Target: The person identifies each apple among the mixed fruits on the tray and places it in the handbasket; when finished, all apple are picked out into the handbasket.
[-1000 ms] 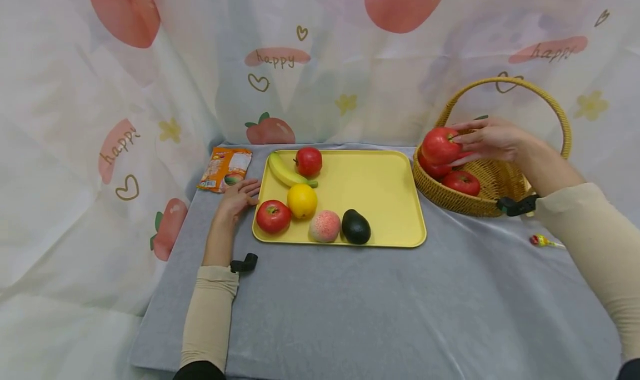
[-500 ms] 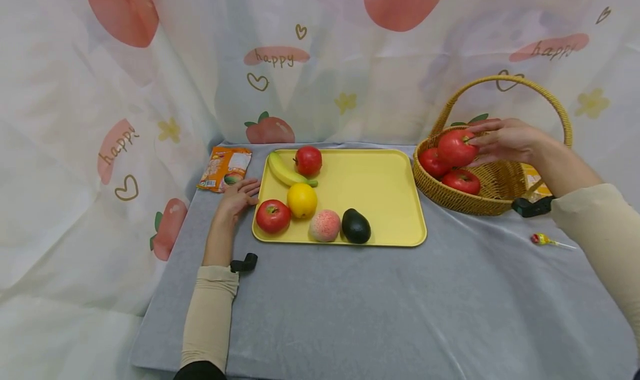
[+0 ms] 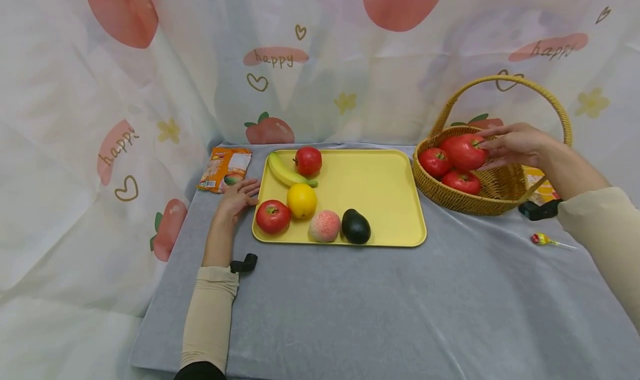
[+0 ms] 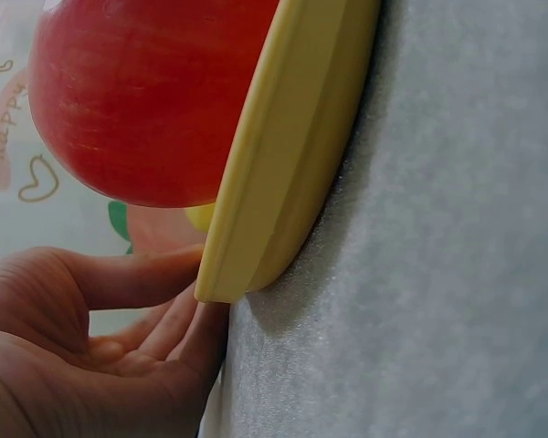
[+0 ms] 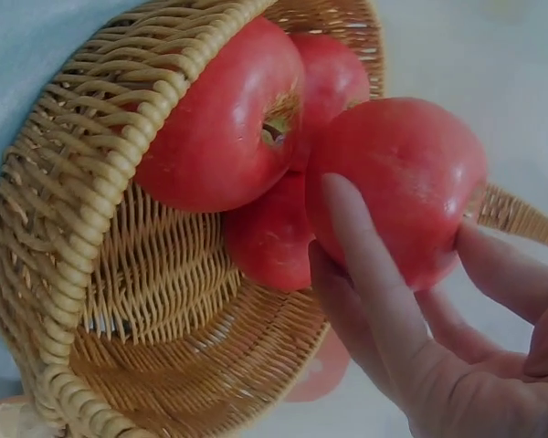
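My right hand holds a red apple between thumb and fingers, over the left part of the wicker basket. Under and beside it in the basket lie more apples, such as the front apple and the left apple. My left hand lies at the left edge of the yellow tray, fingers extended; its thumb touches the rim in the left wrist view. On the tray are a red apple, a yellow round fruit, a peach, an avocado, a banana and a darker red fruit.
An orange snack packet lies beyond the left hand. A lollipop is on the grey cloth in front of the basket. A yellow packet shows behind the right wrist. The basket's tall handle arches over the right hand.
My right hand has carried the apple rightward and lower, from the basket's left rim to inside the basket above the other apples. The left hand stays at the tray's edge.
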Tool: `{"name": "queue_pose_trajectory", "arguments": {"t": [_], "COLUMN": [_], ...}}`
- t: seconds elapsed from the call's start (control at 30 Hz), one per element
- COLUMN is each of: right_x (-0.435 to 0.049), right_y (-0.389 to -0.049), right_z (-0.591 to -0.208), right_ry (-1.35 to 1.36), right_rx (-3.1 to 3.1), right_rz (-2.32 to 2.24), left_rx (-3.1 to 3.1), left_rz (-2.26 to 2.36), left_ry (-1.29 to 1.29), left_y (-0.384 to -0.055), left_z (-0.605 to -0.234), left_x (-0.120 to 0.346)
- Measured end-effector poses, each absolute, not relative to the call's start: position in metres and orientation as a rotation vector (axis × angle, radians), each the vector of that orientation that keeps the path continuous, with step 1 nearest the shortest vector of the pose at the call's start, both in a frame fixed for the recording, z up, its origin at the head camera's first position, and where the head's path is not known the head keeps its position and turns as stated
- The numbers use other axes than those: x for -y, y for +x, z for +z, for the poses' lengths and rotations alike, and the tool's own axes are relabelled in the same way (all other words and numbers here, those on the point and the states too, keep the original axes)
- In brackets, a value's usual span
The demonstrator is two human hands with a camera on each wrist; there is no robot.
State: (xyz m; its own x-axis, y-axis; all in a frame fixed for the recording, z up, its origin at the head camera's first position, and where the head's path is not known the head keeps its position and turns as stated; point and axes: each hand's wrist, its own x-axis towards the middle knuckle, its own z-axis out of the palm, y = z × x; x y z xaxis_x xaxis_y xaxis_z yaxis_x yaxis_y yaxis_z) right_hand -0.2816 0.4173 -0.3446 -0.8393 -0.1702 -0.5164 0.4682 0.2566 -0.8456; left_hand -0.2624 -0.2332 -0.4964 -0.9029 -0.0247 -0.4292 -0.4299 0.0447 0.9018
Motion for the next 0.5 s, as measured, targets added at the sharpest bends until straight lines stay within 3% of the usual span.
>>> {"name": "queue_pose_trajectory", "arguments": {"t": [0.5], "right_x": [-0.4250], "right_y": [-0.2806], "right_z": [-0.3419], "right_ry": [0.327], "right_rx": [-2.122], "right_rz": [-1.514], "left_rx": [-2.043], "left_rz": [1.934], "left_ry": [-0.444], "left_y": [-0.2649], "left_z": [-0.4955], "left_x": [0.2339]}}
